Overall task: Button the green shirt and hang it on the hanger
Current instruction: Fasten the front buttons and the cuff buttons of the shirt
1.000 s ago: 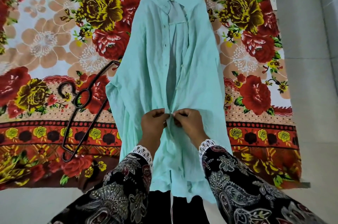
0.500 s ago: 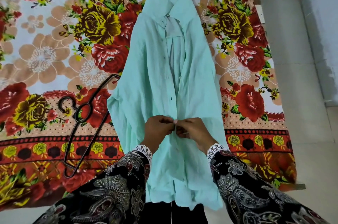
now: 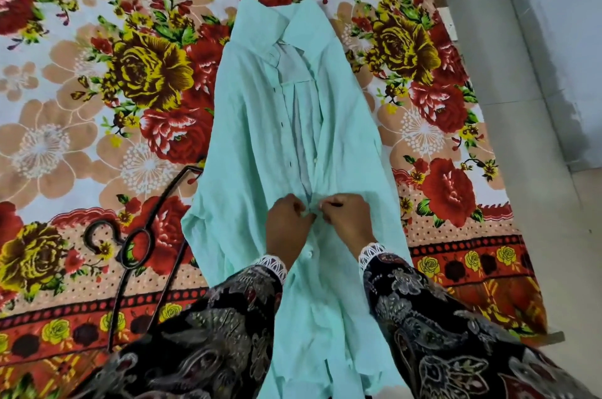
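Observation:
A pale green shirt [image 3: 254,144] lies flat on its back, collar far, hem toward me. Its front gapes open from the collar down to my hands; below them the placket is closed, with a white button showing. My left hand [image 3: 286,229] pinches the left front edge at mid-placket. My right hand [image 3: 348,222] pinches the right edge against it, fingertips nearly touching. A black hanger [image 3: 136,245] lies on the blanket left of the shirt, hook toward the left, one arm tucked under the shirt's side.
The shirt rests on a flowered blanket [image 3: 97,105] in red, yellow and beige. Bare grey floor [image 3: 505,105] runs along the right side, with a wall beyond. My patterned dark sleeves with white lace cuffs fill the bottom of the view.
Both hands stay pinched together on the placket. A fastened button now shows just below them. The view has tilted, so the shirt sits lower in frame.

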